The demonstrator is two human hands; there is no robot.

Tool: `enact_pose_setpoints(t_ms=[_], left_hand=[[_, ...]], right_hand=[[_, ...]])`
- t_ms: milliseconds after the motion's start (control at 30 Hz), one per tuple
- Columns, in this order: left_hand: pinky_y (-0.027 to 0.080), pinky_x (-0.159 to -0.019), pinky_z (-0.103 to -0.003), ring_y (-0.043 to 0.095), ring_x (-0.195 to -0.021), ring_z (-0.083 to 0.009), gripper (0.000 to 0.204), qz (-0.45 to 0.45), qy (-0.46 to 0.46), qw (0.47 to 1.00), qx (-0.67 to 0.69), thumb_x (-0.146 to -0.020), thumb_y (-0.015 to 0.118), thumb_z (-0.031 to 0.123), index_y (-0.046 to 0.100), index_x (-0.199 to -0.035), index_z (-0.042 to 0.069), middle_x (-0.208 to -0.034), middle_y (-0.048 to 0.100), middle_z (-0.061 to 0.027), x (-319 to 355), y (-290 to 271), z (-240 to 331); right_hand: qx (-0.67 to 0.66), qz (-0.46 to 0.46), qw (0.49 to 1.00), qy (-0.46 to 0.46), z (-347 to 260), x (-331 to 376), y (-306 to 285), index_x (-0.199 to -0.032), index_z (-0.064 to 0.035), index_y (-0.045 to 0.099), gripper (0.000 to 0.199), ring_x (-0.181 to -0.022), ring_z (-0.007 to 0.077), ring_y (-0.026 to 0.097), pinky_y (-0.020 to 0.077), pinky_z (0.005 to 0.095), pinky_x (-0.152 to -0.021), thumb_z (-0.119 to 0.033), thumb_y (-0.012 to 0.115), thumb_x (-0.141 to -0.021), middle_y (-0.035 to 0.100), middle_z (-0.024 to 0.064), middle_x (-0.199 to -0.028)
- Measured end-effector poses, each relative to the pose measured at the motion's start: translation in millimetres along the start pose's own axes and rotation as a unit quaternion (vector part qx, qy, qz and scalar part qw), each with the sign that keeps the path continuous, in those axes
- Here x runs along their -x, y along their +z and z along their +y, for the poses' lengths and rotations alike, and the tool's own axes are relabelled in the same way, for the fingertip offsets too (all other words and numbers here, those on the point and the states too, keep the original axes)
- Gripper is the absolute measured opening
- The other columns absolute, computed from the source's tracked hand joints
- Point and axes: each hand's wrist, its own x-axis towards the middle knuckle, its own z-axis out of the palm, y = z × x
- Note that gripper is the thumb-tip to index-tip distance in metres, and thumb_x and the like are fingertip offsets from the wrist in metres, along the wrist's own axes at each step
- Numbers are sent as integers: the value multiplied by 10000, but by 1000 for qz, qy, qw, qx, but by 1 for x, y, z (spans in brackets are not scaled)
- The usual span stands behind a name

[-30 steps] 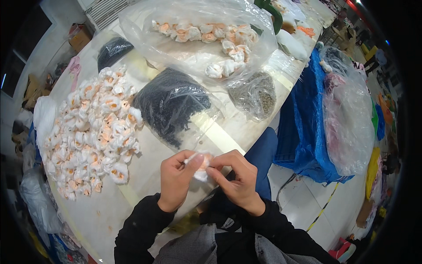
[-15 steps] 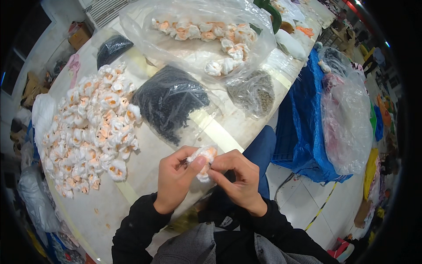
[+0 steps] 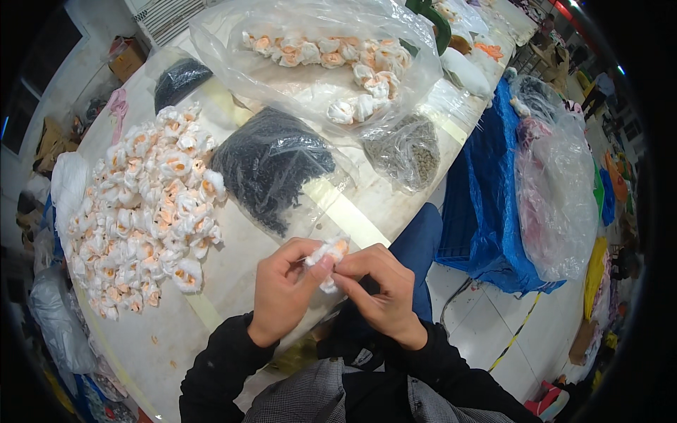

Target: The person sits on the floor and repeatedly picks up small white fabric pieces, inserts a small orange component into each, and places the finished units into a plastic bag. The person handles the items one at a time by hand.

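Leftmost, well apart from the grip, spreads a pile of fluffy white-and-peach pieces. Just beyond the grip lies a bag of black filling. The left hand clasps one fluffy piece between thumb and fingers; the right hand pinches its right edge. Farther right of the grip hangs a blue plastic sheet.

Heaped fluffy pieces mark a workshop.
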Motion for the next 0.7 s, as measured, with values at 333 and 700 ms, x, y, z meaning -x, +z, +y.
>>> enact_pose_setpoints(t_ms=[333,700], left_hand=[[539,-699,-323,672,-802,-236,304,-56,304,880,-361,-816,758,-24,772,-1109,55,-999,707,-102,2,-1,7],[559,-658,-320,658,-778,-234,426,-55,452,823,-341,-733,730,-87,764,-1148,5,-972,645,-84,20,-1,-14]], right_hand=[[105,9,991,-81,3,-7,-11,-1325,-33,590,692,-989,310,631,497,404,-871,7,811,-670,701,106,-1100],[44,47,997,-35,3,12,6,-1114,9,744,501,-802,313,641,526,369,-703,71,686,-621,696,128,-893]])
